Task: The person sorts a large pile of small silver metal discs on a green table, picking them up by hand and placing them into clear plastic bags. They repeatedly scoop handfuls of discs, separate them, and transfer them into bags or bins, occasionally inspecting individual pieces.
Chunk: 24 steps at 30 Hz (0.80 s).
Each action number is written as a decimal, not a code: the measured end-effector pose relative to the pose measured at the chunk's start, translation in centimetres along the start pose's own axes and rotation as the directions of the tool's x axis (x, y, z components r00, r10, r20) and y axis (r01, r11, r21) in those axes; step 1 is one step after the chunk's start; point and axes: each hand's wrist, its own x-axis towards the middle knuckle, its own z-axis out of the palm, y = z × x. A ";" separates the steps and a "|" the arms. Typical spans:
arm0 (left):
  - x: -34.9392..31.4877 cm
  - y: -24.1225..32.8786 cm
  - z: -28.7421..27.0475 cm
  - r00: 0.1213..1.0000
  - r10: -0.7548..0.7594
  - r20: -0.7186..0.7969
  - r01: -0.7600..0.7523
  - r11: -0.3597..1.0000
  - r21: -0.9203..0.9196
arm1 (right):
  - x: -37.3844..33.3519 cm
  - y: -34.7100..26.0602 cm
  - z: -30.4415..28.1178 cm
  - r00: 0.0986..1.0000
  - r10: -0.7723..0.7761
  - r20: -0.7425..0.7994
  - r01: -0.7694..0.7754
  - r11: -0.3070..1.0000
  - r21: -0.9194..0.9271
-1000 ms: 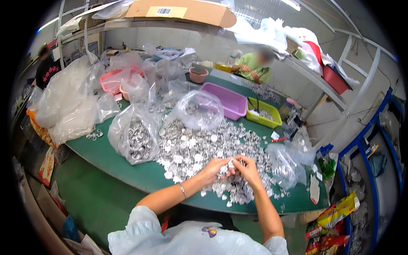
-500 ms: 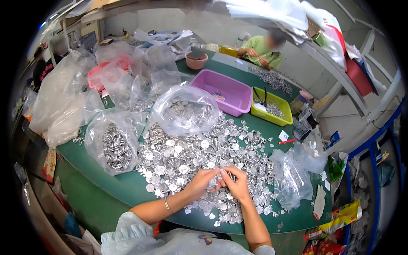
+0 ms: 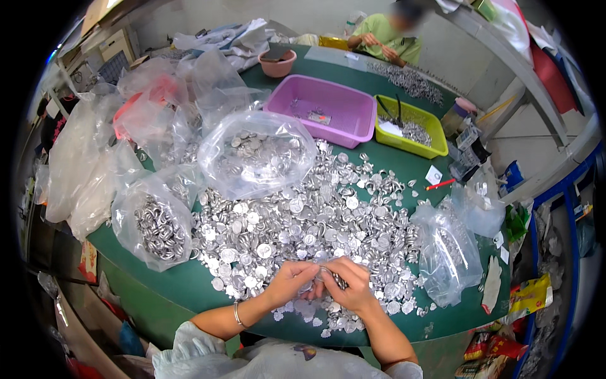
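Leaning closer over the green table (image 3: 158, 284), we now press our left hand (image 3: 291, 281) and right hand (image 3: 351, 285) together, pinching small silver pieces (image 3: 325, 275) at the near edge of the metal pile (image 3: 303, 221).

head-worn fisheye looks steeply down, close over the green table (image 3: 189, 284).

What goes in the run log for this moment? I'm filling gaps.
left hand: pinching silver part | right hand: pinching silver part | under hands: silver pile on green table
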 end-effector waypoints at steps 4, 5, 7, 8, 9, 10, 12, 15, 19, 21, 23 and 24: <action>0.0 -0.3 0.2 1.000 0.022 0.001 -0.022 0.999 -0.037 | -0.1 0.3 -0.2 1.000 -0.021 0.004 0.021 1.000 -0.005; 0.1 -0.3 0.1 1.000 0.020 0.005 -0.019 0.999 -0.050 | -0.1 0.4 -0.3 0.999 -0.030 0.010 0.030 0.999 -0.015; 0.0 -0.2 0.2 1.000 0.013 0.015 -0.012 0.997 -0.081 | -0.2 0.5 -0.4 0.999 -0.049 0.014 0.050 0.998 -0.036; 0.1 -0.1 0.2 1.000 0.009 0.019 -0.007 0.995 -0.096 | -0.1 0.6 -0.4 0.998 -0.060 0.012 0.061 0.997 -0.045; 0.1 -0.3 0.3 1.000 -0.001 0.006 0.002 0.995 -0.104 | 0.0 0.6 -0.5 0.997 -0.071 0.010 0.071 0.996 -0.054; 0.1 -0.3 0.4 1.000 -0.006 -0.012 0.005 0.994 -0.109 | 0.2 0.5 -0.6 0.998 -0.069 0.014 0.070 0.996 -0.062; 0.1 -0.3 0.4 0.999 -0.011 -0.032 0.008 0.994 -0.105 | 0.4 0.2 -0.7 0.998 -0.066 0.022 0.067 0.995 -0.076; 0.0 -0.4 0.4 0.999 -0.007 -0.038 0.002 0.993 -0.120 | 0.3 0.0 -0.5 0.999 -0.049 0.023 0.050 0.997 -0.064; 0.0 -0.5 0.2 0.999 0.027 -0.029 -0.030 0.995 -0.099 | 0.2 0.0 -0.3 0.999 -0.034 0.019 0.034 0.999 -0.020; 0.0 -0.5 0.0 0.998 0.038 -0.045 -0.041 0.996 -0.077 | 0.1 0.0 -0.1 0.999 -0.010 0.039 0.010 1.000 -0.002; 0.0 -0.4 -0.1 0.999 0.033 -0.043 -0.036 0.997 -0.070 | 0.2 -0.4 -0.1 0.999 0.036 0.039 -0.038 0.998 0.041; -0.1 -0.3 -0.1 0.999 0.032 -0.040 -0.035 0.997 -0.069 | 0.2 -0.5 -0.1 0.997 0.059 0.039 -0.061 0.996 0.063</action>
